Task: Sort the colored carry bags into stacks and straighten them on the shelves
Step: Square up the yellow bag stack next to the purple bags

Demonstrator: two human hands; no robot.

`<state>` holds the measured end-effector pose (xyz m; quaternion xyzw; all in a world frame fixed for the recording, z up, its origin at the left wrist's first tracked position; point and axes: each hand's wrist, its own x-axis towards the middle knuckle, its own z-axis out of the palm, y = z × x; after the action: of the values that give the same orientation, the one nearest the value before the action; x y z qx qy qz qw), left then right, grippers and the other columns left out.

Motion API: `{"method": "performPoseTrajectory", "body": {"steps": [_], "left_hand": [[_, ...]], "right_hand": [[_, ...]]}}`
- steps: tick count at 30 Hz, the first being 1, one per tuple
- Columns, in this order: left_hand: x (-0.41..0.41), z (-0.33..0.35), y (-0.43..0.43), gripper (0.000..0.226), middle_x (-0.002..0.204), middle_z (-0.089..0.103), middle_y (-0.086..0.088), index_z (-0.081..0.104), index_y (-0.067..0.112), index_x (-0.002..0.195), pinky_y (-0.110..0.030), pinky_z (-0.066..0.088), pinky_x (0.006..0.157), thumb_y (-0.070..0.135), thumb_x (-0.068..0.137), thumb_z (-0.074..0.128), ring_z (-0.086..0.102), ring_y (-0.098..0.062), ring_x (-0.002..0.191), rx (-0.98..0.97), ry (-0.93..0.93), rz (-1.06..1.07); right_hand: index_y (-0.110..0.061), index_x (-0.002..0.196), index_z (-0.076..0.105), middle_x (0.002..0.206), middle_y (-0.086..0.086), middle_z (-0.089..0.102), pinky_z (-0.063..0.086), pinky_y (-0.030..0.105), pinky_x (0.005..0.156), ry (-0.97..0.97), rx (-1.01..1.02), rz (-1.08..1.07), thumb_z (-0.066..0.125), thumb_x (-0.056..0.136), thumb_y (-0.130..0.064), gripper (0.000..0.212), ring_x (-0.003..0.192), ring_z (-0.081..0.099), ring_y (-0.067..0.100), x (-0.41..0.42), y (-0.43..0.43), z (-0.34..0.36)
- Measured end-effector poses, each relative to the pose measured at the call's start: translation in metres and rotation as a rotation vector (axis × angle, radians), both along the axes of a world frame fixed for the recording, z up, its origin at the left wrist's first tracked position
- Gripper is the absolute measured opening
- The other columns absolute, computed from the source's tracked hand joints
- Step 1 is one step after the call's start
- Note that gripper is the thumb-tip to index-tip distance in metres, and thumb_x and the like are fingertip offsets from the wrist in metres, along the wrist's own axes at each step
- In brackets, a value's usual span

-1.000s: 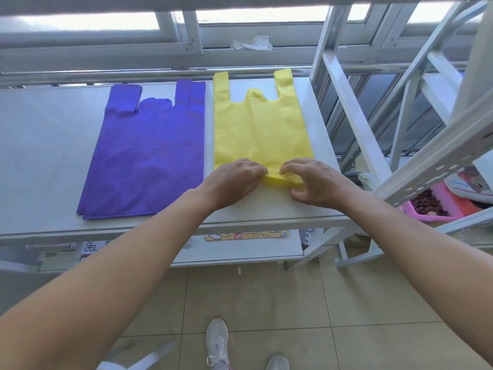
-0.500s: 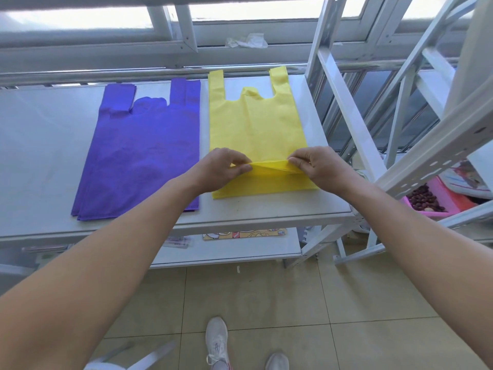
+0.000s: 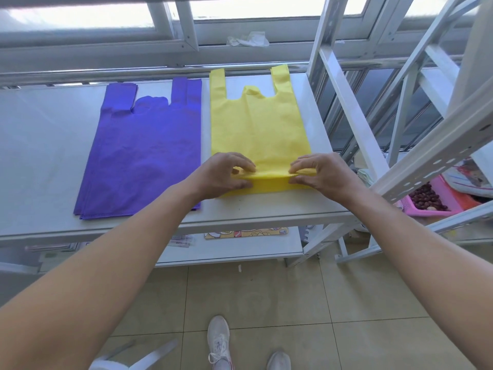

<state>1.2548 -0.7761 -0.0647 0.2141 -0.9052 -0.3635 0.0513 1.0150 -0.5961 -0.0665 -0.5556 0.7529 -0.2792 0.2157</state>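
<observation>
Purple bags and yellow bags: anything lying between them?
Head view: only a narrow bare strip of shelf between purple bags and yellow bags; the left hand covers its near end.

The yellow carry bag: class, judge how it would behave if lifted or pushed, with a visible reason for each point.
Probably floppy: the yellow carry bag folds into a soft ridge where the left hand and right hand pinch it. Likely light: it lies thin and flat on the shelf. Pushed, it would probably bunch, not slide.

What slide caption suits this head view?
Left hand and right hand pinch the yellow bag at its near fold, purple bags alongside.
</observation>
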Motion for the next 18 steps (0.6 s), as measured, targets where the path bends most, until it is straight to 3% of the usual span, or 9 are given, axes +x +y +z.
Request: {"method": "performPoseTrajectory", "body": {"steps": [3,8,12,18], "left_hand": [[0.003,-0.001,0.004,0.020,0.123,0.069,0.009,0.080,0.020,0.103,-0.017,0.047,0.089,0.019,0.083,0.085,0.062,-0.006,0.102,-0.068,0.004,-0.033],[0.006,-0.009,0.012,0.008,0.118,0.070,0.011,0.082,0.023,0.090,-0.026,0.042,0.094,0.022,0.083,0.086,0.057,-0.013,0.110,-0.116,0.058,0.029],[0.012,-0.013,0.014,0.008,0.117,0.071,0.015,0.082,0.026,0.088,-0.028,0.044,0.099,0.026,0.082,0.087,0.059,-0.008,0.113,-0.056,0.085,0.086],[0.021,-0.021,0.019,0.012,0.125,0.069,0.020,0.084,0.031,0.092,-0.014,0.036,0.100,0.034,0.081,0.087,0.054,-0.001,0.120,-0.050,0.094,0.109]], "right_hand": [[-0.024,0.108,0.081,0.126,-0.003,0.073,0.045,0.043,0.112,0.112,-0.003,0.059,0.083,0.086,-0.022,0.022,0.131,0.057,0.012,0.002,0.005,-0.002],[-0.025,0.125,0.075,0.142,-0.002,0.064,0.038,0.046,0.118,0.260,0.010,0.087,0.063,0.100,-0.009,0.032,0.147,0.043,0.023,0.004,0.013,-0.012],[-0.029,0.133,0.070,0.150,-0.008,0.055,0.036,0.052,0.118,0.234,0.010,0.063,0.055,0.106,-0.011,0.036,0.153,0.033,0.024,0.007,0.020,-0.018],[-0.024,0.145,0.060,0.158,-0.004,0.046,0.034,0.053,0.120,0.275,0.000,0.098,0.057,0.106,-0.020,0.039,0.156,0.024,0.031,0.009,0.029,-0.026]]}}
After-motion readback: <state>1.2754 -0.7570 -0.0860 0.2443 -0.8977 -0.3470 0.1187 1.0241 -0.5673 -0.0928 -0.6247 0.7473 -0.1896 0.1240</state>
